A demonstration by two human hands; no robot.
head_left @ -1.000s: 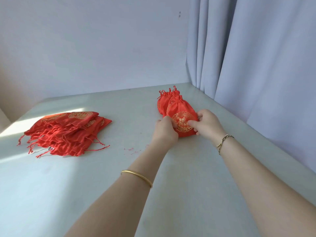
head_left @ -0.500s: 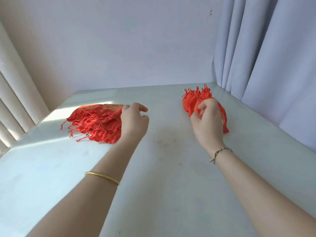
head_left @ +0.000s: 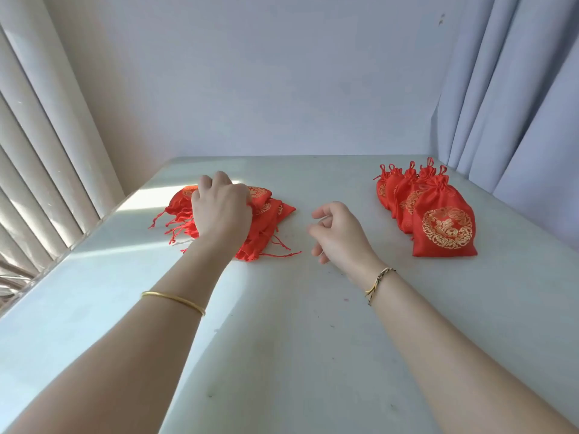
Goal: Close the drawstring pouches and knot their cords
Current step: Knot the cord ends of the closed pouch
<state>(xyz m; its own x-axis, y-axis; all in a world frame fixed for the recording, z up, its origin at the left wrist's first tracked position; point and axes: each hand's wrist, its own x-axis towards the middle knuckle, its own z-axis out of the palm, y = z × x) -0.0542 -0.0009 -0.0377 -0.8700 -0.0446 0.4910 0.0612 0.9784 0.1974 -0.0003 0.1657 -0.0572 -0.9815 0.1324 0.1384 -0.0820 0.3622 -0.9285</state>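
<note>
A flat pile of red open pouches [head_left: 272, 210] with gold patterns and loose cords lies at the table's left. My left hand [head_left: 221, 211] is on top of this pile, its fingers curled over the far side and its thumb pressed into the top pouch. My right hand [head_left: 338, 233] hovers over the bare table between the two groups, fingers loosely curled and holding nothing. At the right, several closed pouches [head_left: 445, 228] with tied cords lie in an overlapping row.
The pale table [head_left: 282, 339] runs back to a white wall. A grey curtain [head_left: 517, 89] hangs along the right edge. Window slats [head_left: 40, 151] stand along the left, throwing a sunlit patch behind the pile.
My right hand has let go of the closed pouches and drawn back toward the middle. My left hand has moved onto the open pile and closed its fingers over it.
</note>
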